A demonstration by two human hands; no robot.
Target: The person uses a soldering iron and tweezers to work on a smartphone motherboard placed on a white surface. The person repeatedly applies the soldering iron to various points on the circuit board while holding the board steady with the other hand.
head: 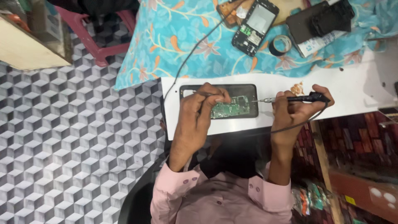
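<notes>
an opened phone [219, 101] lies flat on a white board [356, 89], its back off and a green circuit board [228, 107] showing inside the dark frame. the white board rests across the person's lap, one long edge against a blue flowered cloth [174, 37].

the left hand [199, 110] lies over the left half of the phone, its fingers [213, 93] curled and pinched around a thin tool whose tip touches the circuit board; the tool itself is mostly hidden by the hand, so its kind cannot be told. the right hand [290, 110] sits at the right of the phone, fingers clenched around a black soldering iron [298, 98]. the iron lies nearly level, its metal tip pointing left and ending just at the right edge of the phone. a black cable [302, 122] runs from the back of the iron down under the right wrist.

on the flowered cloth, well apart from the hands, lie another opened phone [253, 25], a roll of dark tape [280, 45], a white tube [319, 43] and a black device [321, 20]. a thin dark wire [195, 49] crosses the cloth toward the white board. a small brown stain [297, 88] marks the board near the iron. pink shirt sleeves [182, 186] cover the forearms, and the floor [62, 145] has a grey cube pattern.
</notes>
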